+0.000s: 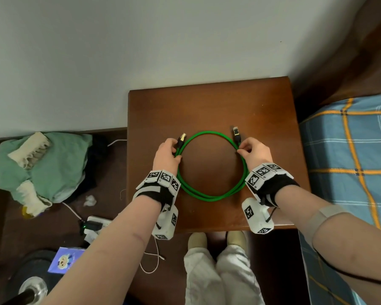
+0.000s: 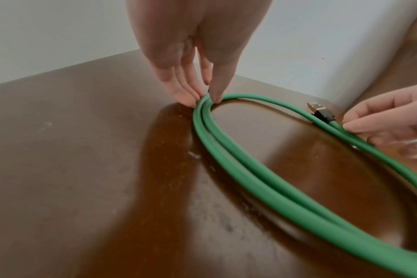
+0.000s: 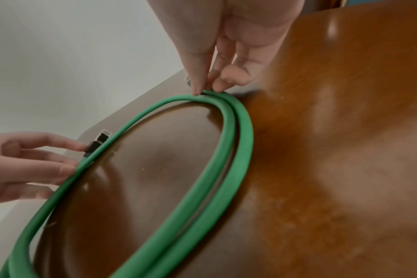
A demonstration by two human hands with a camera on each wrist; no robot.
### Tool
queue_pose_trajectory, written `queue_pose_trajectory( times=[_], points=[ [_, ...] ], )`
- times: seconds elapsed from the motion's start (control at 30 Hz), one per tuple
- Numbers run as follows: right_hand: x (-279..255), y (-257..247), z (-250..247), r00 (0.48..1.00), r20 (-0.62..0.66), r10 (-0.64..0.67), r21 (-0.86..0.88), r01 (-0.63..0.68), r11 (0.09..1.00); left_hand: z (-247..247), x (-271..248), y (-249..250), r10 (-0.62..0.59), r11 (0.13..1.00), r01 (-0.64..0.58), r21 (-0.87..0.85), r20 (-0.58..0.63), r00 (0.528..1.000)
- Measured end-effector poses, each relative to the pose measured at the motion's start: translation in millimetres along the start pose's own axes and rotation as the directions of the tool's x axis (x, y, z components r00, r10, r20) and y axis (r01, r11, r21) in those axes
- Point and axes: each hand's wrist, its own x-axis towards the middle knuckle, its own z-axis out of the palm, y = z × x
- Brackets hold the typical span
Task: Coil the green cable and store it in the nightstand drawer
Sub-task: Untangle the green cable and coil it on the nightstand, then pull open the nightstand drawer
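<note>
The thin green round cable lies coiled in a double loop on the glossy brown wooden counter. My left grip pinches its left side, my right grip pinches its right side, both near the black plugs.

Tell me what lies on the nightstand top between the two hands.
Between the left hand and right hand lies only bare nightstand top, ringed by the green cable; the head view shows it.

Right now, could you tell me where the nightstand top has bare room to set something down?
Bare wood lies between the green cable coil and the wall edge of the nightstand top, and inside the coil. The coil's sides are crowded by the left hand and right hand.
</note>
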Motion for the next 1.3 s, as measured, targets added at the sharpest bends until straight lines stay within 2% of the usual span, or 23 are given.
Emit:
queue_pose_trajectory(
  times=[0.47, 0.7, 0.87, 0.97, 1.1, 1.3],
  points=[
    [-4, 10, -1, 0.997, -0.004, -0.081, -0.055, 0.081, 0.995, 6, -8, -2, 0.0, 0.999, -0.002, -0.036, -0.043, 0.999],
    [-28, 17, -12, 0.992, -0.053, -0.111, 0.065, 0.114, 0.991, 5, -28, 6, 0.038, 0.992, -0.022, 0.123, -0.136, 0.99],
    [-59, 31, -16, 0.987, -0.046, -0.156, 0.055, 0.159, 0.986, 7, -54, 13, 0.115, 0.987, -0.099, 0.125, -0.131, 0.985],
    [-79, 41, -16, 0.985, -0.009, -0.174, 0.038, 0.174, 0.984, 10, -75, 13, 0.128, 0.99, -0.122, 0.07, -0.098, 0.987],
    [-105, 61, -10, 0.972, 0.05, -0.229, -0.023, 0.23, 0.973, 34, -112, 1, 0.143, 0.984, -0.15, -0.094, -0.075, 0.987],
    [-150, 112, -1, 0.955, 0.136, -0.265, -0.077, 0.276, 0.958, 80, -168, -31, 0.147, 0.983, -0.151, -0.1, -0.045, 0.988]
  ],
)
